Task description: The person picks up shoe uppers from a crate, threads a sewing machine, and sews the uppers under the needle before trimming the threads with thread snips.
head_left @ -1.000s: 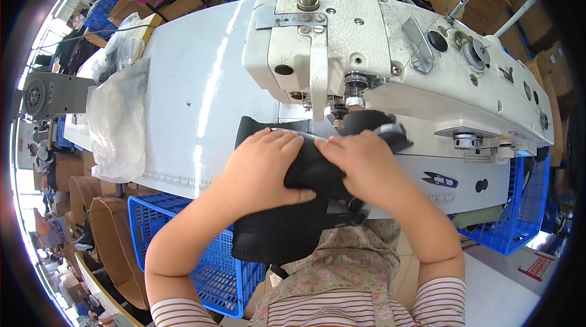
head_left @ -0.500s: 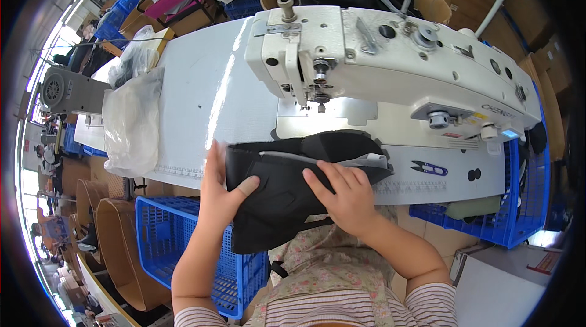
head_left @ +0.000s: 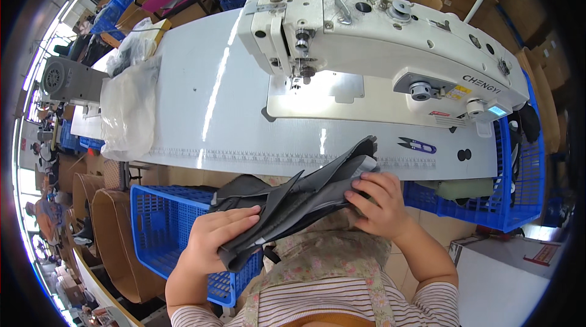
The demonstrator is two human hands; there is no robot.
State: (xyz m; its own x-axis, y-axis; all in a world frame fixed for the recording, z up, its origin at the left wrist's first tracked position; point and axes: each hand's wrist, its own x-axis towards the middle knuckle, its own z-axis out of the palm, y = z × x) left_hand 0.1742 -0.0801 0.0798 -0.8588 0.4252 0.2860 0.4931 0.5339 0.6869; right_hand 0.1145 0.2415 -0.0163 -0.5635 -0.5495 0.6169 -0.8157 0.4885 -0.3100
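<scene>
Between my hands is a folded black fabric piece (head_left: 299, 196) with grey inner layers, held tilted in front of my floral apron. My left hand (head_left: 217, 235) grips its lower left end, thumb hidden underneath. At its right end, my right hand (head_left: 381, 205) pinches the layers near a pale grey edge. The far tip of the piece reaches over the table's front edge. Beyond it stands a white sewing machine (head_left: 390, 52), its needle area lit above a metal plate (head_left: 329, 86). Thread snips (head_left: 418, 145) with purple handles lie on the table right of the piece.
A blue crate (head_left: 155, 229) stands below the table at left; another blue crate (head_left: 519, 205) is at right. Clear plastic bags (head_left: 129, 110) lie on the table's left end. Two small black discs (head_left: 464, 155) rest near the right end. A white box (head_left: 497, 272) stands lower right.
The black fabric piece has come off the tabletop toward my body and been turned, so its grey inner layers now show. My left hand has moved down and nearer to me.
</scene>
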